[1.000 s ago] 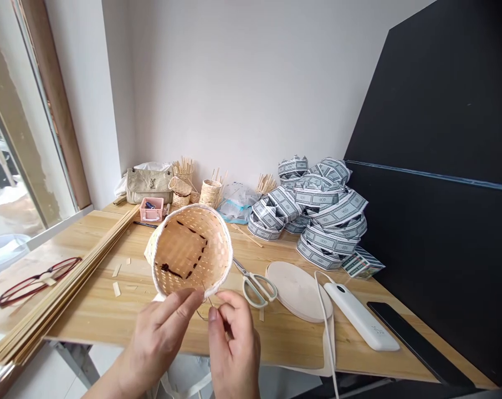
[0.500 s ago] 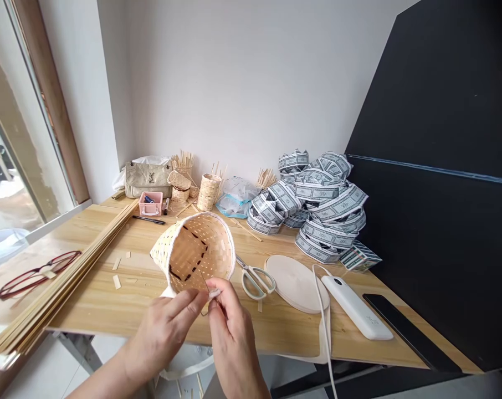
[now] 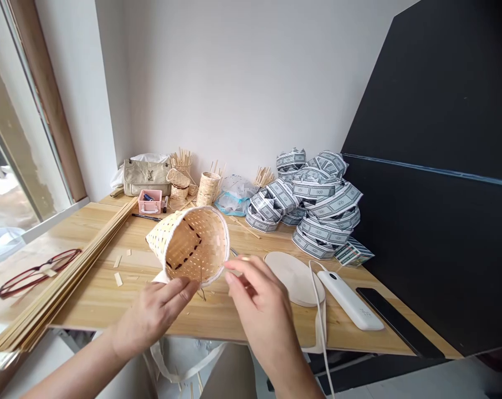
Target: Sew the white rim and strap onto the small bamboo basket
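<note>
Over the wooden table, left fingers clasp a bamboo basket, right fingers open beside it.

Left hand bare, fingers long and slim, nails short. Right hand bare, same slim fingers, short nails. Left forearm bare to seven o'clock edge; right forearm bare to five o'clock edge.

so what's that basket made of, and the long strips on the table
The basket looks like woven split bamboo, pale and matt with no visible varnish; its flat strips cross with small gaps. The rim binding is white, possibly cloth. The long strips look like the same bamboo: thin, flat and straw-coloured.
</note>
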Action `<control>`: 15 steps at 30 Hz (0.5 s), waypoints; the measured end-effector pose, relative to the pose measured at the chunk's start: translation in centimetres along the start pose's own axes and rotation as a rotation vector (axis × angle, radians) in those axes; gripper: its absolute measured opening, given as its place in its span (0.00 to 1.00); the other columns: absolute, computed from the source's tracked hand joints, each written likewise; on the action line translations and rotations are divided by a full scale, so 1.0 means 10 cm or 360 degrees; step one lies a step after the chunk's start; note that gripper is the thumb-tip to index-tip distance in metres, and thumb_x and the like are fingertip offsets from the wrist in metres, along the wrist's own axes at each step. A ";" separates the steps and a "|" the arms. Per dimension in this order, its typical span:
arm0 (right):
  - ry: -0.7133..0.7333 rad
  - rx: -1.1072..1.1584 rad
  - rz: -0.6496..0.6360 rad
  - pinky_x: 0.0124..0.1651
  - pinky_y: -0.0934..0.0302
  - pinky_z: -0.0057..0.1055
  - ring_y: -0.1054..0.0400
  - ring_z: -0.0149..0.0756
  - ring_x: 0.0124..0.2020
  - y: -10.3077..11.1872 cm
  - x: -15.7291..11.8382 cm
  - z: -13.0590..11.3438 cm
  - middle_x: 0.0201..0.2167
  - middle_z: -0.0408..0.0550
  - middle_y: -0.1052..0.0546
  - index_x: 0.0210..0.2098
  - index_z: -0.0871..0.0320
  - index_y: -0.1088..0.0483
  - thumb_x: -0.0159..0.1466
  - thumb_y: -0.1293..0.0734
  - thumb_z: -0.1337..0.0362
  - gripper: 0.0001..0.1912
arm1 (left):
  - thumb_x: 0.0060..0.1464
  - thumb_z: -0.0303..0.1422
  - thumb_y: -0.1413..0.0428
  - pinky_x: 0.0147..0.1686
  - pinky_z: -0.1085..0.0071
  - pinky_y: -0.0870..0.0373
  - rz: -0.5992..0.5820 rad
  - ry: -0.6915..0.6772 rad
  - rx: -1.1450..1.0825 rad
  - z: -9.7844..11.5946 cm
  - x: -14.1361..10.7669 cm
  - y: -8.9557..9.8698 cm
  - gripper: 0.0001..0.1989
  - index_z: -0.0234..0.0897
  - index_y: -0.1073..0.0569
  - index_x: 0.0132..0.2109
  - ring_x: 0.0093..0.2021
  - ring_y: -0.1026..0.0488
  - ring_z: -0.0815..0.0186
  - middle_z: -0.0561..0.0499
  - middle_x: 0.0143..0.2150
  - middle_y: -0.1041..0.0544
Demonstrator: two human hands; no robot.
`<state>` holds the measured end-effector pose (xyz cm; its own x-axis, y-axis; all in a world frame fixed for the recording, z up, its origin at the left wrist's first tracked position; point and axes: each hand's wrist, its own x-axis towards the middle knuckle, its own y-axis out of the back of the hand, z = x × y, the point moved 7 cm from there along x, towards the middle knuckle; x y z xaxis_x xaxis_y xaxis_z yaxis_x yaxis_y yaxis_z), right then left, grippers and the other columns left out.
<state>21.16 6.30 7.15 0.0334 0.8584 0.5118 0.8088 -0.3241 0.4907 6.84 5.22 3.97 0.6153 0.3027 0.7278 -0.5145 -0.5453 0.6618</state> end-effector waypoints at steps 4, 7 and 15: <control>0.0046 -0.0250 -0.0503 0.30 0.45 0.26 0.37 0.30 0.27 -0.25 0.17 -0.12 0.23 0.41 0.30 0.21 0.57 0.33 0.56 0.39 0.72 0.10 | 0.62 0.23 0.66 0.22 0.76 0.36 -0.0056 -0.0107 0.0025 0.07 0.01 -0.02 0.17 0.29 0.34 0.48 0.25 0.28 0.72 0.46 0.35 0.23; 0.0024 -0.0200 -0.0632 0.27 0.48 0.25 0.40 0.28 0.23 -0.38 0.21 -0.09 0.18 0.39 0.33 0.17 0.58 0.37 0.55 0.39 0.73 0.11 | 0.62 0.24 0.66 0.20 0.76 0.37 -0.0065 -0.0131 0.0064 0.10 0.02 0.00 0.17 0.29 0.34 0.46 0.22 0.29 0.72 0.48 0.31 0.24; -0.0544 0.0830 -0.0524 0.14 0.58 0.18 0.47 0.22 0.11 -0.43 0.16 0.23 0.11 0.33 0.38 0.25 0.57 0.41 0.59 0.40 0.61 0.08 | 0.60 0.23 0.64 0.21 0.77 0.35 -0.0174 -0.0072 -0.0263 0.13 0.01 0.01 0.17 0.32 0.31 0.43 0.23 0.29 0.71 0.48 0.31 0.25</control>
<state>19.12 10.01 4.21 -0.1482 0.9836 0.1028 0.9816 0.1337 0.1363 7.60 4.17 3.85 0.6973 0.3158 0.6434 -0.5316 -0.3743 0.7598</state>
